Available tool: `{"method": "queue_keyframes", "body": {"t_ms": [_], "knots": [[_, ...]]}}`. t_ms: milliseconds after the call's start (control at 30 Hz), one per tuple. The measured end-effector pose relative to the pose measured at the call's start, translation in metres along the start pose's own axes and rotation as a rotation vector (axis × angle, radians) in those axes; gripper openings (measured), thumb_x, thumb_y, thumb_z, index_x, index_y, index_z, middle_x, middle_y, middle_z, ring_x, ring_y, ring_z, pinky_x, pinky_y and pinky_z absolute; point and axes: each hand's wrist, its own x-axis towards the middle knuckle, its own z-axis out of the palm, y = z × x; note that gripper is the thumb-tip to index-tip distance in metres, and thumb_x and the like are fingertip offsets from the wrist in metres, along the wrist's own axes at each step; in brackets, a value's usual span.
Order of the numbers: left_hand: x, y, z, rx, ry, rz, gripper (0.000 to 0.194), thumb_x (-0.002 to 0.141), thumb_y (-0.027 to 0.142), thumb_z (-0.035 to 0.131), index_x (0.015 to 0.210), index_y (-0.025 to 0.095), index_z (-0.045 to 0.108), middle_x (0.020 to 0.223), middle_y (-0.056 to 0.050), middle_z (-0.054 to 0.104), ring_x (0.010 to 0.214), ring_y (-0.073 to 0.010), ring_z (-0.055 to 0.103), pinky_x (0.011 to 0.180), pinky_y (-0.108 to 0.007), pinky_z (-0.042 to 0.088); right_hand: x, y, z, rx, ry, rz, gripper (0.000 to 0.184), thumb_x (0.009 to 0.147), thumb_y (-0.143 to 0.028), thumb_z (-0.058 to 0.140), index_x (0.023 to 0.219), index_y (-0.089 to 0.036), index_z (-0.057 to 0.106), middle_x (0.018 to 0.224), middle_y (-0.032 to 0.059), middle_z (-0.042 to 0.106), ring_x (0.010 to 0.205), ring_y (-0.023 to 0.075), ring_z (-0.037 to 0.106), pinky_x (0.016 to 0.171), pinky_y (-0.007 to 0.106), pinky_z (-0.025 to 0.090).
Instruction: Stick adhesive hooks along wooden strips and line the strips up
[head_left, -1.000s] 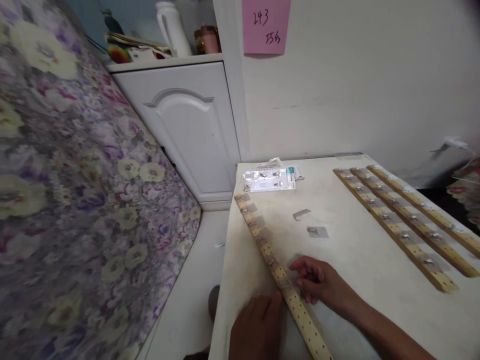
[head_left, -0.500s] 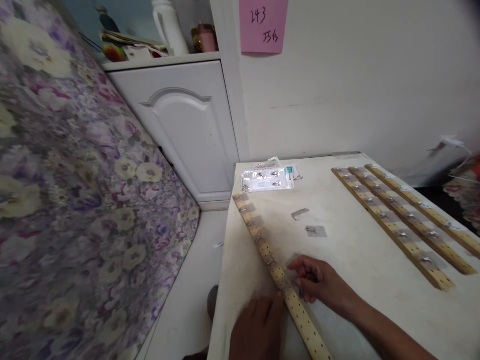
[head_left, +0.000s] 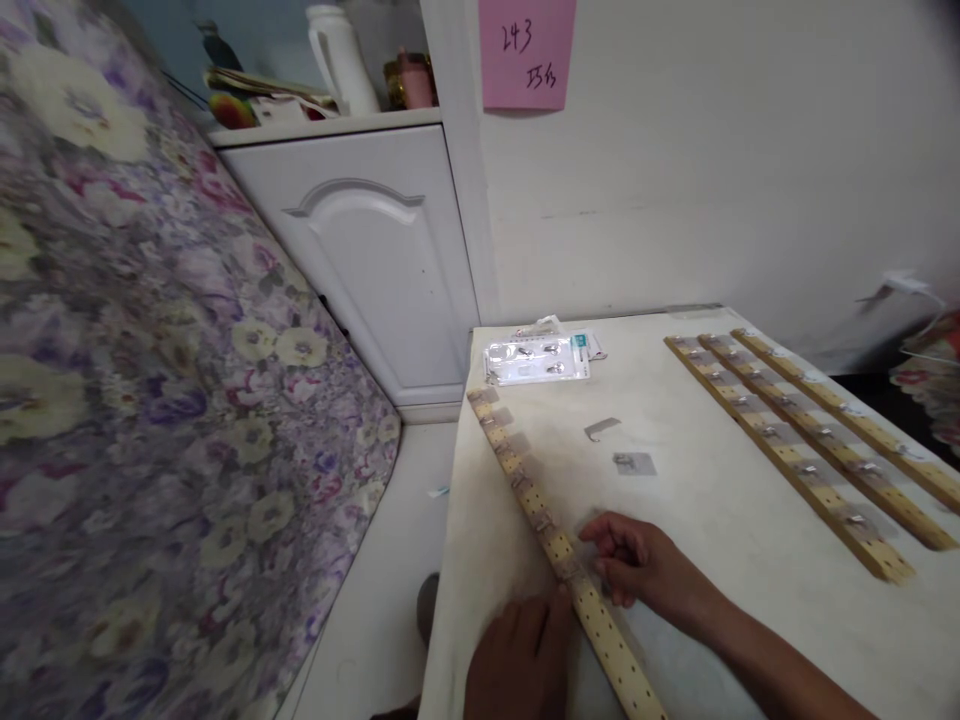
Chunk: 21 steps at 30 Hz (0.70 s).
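A long yellow wooden strip (head_left: 600, 627) with rows of small dark holes lies slantwise on the table. Several clear plastic patches with metal hooks sit along its far part. My left hand (head_left: 517, 655) is at the strip's left edge, fingers bent and close together, fingertips against the edge beside a clear hook patch (head_left: 573, 578). Across the strip, my right hand (head_left: 634, 560) has its fingers curled, with thumb and fingertips at the free edge of that same patch. Beyond it lie a loose clear hook patch (head_left: 634, 464) and another loose hook piece (head_left: 602, 429).
Three similar strips (head_left: 787, 460) with hooks lie along the table's right side. Blister packaging (head_left: 536, 360) with hooks is at the far left corner of the white table (head_left: 720, 600). A floral curtain (head_left: 187, 400) and a white cabinet (head_left: 375, 270) stand to the left.
My left fingertips have shifted very slightly along the strip's edge by the hook patch. The right hand stays in place; the view has only wobbled a little.
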Motion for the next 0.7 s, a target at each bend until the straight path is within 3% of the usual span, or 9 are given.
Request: {"method": "queue_keyframes", "body": {"t_ms": [267, 500, 700], "knots": [[0.0, 0.004, 0.013, 0.071, 0.107, -0.051, 0.054, 0.083, 0.012, 0.046, 0.135, 0.03, 0.043, 0.108, -0.005, 0.065, 0.095, -0.0258, 0.059, 0.082, -0.04, 0.048, 0.0, 0.0, 0.0, -0.005, 0.001, -0.005, 0.019, 0.071, -0.017, 0.057, 0.091, -0.019, 0.055, 0.062, -0.009, 0.047, 0.043, 0.0047, 0.051, 0.041, 0.018, 0.037], [0.0, 0.006, 0.012, 0.125, 0.127, -0.032, 0.051, 0.083, 0.016, 0.051, 0.133, 0.026, 0.045, 0.102, -0.006, 0.065, 0.089, -0.0261, 0.06, 0.078, -0.04, 0.049, 0.0, -0.001, 0.0, 0.002, -0.005, 0.002, 0.02, 0.071, -0.014, 0.055, 0.09, -0.019, 0.054, 0.062, -0.0096, 0.047, 0.042, 0.0039, 0.051, 0.041, 0.017, 0.037], [0.0, 0.005, 0.015, 0.15, 0.142, -0.021, 0.053, 0.083, 0.01, 0.047, 0.133, 0.027, 0.045, 0.103, -0.006, 0.066, 0.09, -0.0247, 0.06, 0.077, -0.038, 0.048, 0.0, -0.003, 0.001, -0.002, -0.003, 0.0, 0.019, 0.07, -0.014, 0.055, 0.089, -0.019, 0.054, 0.062, -0.0091, 0.047, 0.042, 0.0042, 0.051, 0.04, 0.017, 0.037]]}}
